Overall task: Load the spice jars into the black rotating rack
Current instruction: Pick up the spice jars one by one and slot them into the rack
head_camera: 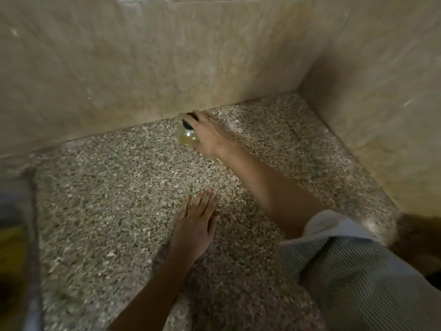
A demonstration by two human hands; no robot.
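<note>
A small clear spice jar with a dark lid and yellowish contents stands on the speckled granite counter, close to the back wall. My right hand is wrapped around it from the right, fingers over the lid. My left hand lies flat on the counter nearer to me, fingers stretched out and holding nothing. The black rotating rack is not in view.
Beige marble walls close off the counter at the back and on the right, forming a corner. A blurred yellow and dark area lies beyond the counter's left edge. A dark blurred shape sits at the right edge.
</note>
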